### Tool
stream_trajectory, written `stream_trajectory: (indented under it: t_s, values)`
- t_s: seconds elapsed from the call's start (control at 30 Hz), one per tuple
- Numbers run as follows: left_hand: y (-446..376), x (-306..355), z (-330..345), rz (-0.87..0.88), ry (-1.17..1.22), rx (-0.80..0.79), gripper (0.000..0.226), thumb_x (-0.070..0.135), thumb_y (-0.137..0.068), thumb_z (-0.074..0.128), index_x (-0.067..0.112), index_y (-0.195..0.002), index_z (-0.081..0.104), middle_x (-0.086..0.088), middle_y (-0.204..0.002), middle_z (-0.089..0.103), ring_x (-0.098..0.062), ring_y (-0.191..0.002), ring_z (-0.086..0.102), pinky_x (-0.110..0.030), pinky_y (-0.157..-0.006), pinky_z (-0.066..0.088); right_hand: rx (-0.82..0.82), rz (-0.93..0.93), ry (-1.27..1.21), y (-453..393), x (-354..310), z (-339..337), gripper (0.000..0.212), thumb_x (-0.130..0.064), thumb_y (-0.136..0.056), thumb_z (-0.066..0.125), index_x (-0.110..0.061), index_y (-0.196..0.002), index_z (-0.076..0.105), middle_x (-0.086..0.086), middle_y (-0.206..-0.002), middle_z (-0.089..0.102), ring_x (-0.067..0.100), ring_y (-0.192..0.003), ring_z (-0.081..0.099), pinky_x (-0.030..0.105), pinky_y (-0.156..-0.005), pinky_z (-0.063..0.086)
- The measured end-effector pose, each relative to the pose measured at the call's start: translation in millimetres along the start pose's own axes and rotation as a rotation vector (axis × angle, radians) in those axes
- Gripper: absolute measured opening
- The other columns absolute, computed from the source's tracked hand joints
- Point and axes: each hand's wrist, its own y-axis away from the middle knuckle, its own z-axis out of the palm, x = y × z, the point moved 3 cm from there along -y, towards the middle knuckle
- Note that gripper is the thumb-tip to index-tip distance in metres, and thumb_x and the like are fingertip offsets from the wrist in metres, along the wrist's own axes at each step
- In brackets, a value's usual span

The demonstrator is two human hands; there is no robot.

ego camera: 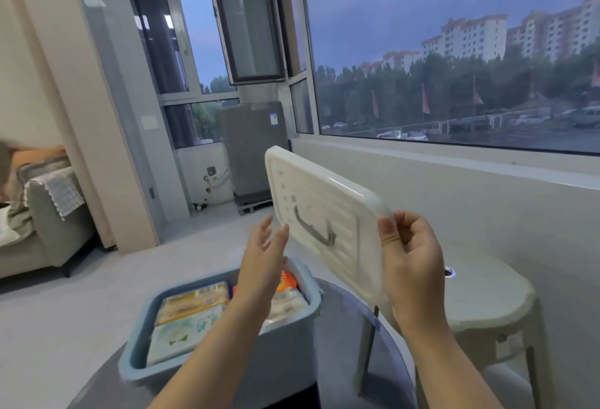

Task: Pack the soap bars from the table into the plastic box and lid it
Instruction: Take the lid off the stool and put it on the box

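Dark round surface (350, 343) carried the blue plastic box (292, 353), already packed with wrapped soap bars (191, 308) up near the rim; none seen loose outside it. White lid (324, 223) was held in the air above and right of the box, tilted, its grey handle (313, 230) facing the camera. Looked light, stiff, smooth plastic, best gripped at opposite short edges. Right hand (412, 262) pinched the lid's near edge. Left hand (263, 265) was spread wide, empty, just beside the lid's other edge.
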Motion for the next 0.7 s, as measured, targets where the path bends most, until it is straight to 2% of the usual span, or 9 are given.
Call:
stream_trajectory:
  t_s: [0.07,0.13,0.23,0.37,0.43,0.47,0.53,0.6,0.7]
  values:
    - [-3,9,-27,0.098,-0.132,0.085,0.054,0.041,-0.093,0.050,0.032,-0.143,0.033,0.000,-0.148,0.038,-0.021,-0.133,0.040,-0.046,-0.109,0.037,-0.029,0.039,-0.096,0,-5,9,0.018,-0.043,-0.081,0.054,-0.025,-0.081,0.056,-0.009,-0.073,0.059,-0.004,-0.061,0.053,0.011,-0.059,0.045]
    - [-8,15,-57,0.153,-0.237,0.175,0.059,0.044,-0.093,0.048,0.034,-0.146,0.026,0.002,-0.154,0.030,-0.021,-0.139,0.032,-0.044,-0.113,0.029,-0.060,0.128,-0.265,-1,-6,18,0.013,-0.031,-0.087,0.056,-0.021,-0.080,0.059,-0.009,-0.072,0.063,-0.002,-0.063,0.056,0.013,-0.061,0.048]
    - [-16,9,-102,0.093,-0.270,0.250,0.063,0.047,-0.093,0.045,0.035,-0.149,0.018,-0.001,-0.156,0.025,-0.023,-0.141,0.028,-0.044,-0.115,0.025,-0.132,0.341,-0.495,-1,1,32,0.017,-0.024,-0.089,0.055,-0.015,-0.079,0.065,-0.002,-0.070,0.069,0.011,-0.069,0.063,0.024,-0.065,0.053]
    - [-10,-2,-149,0.040,-0.322,0.317,0.068,0.049,-0.092,0.046,0.033,-0.150,0.013,-0.006,-0.153,0.031,-0.028,-0.137,0.035,-0.047,-0.112,0.029,-0.265,0.584,-0.624,0,15,48,0.027,-0.025,-0.089,0.054,-0.005,-0.078,0.068,0.004,-0.065,0.073,0.014,-0.063,0.070,0.025,-0.053,0.056]
    - [-2,-5,-172,0.016,-0.374,0.373,0.063,0.049,-0.092,0.047,0.030,-0.148,0.024,-0.009,-0.142,0.046,-0.028,-0.127,0.045,-0.042,-0.101,0.038,-0.279,0.676,-0.610,-1,25,54,0.027,-0.025,-0.089,0.056,-0.003,-0.078,0.068,0.006,-0.066,0.073,0.015,-0.063,0.071,0.028,-0.057,0.057]
    - [2,-7,-183,0.005,-0.392,0.392,0.056,0.047,-0.092,0.047,0.026,-0.143,0.038,-0.008,-0.131,0.055,-0.027,-0.117,0.053,-0.039,-0.090,0.043,-0.280,0.711,-0.585,-2,31,57,0.026,-0.025,-0.088,0.057,-0.003,-0.079,0.068,0.006,-0.066,0.072,0.015,-0.063,0.070,0.030,-0.060,0.057]
    - [12,-12,-199,-0.009,-0.396,0.383,0.034,0.044,-0.092,0.049,0.021,-0.112,0.065,-0.004,-0.104,0.067,-0.019,-0.090,0.060,-0.034,-0.069,0.047,-0.279,0.752,-0.537,-3,43,64,0.023,-0.022,-0.088,0.059,-0.001,-0.081,0.067,0.006,-0.063,0.071,0.014,-0.059,0.069,0.030,-0.058,0.057]
    - [21,-19,-210,-0.044,-0.342,0.375,0.027,0.044,-0.089,0.054,0.020,-0.089,0.066,-0.006,-0.092,0.068,-0.019,-0.078,0.061,-0.033,-0.060,0.047,-0.277,0.751,-0.500,-3,53,71,0.018,-0.016,-0.088,0.060,0.000,-0.082,0.067,0.005,-0.060,0.071,0.015,-0.057,0.068,0.026,-0.052,0.057]
    - [32,-34,-216,-0.152,-0.150,0.440,0.033,0.045,-0.086,0.060,0.013,-0.085,0.066,-0.009,-0.080,0.069,-0.030,-0.070,0.064,-0.044,-0.059,0.055,-0.411,0.696,-0.370,1,65,84,0.015,-0.009,-0.088,0.059,-0.002,-0.098,0.067,0.007,-0.078,0.075,0.021,-0.072,0.069,0.029,-0.061,0.057]
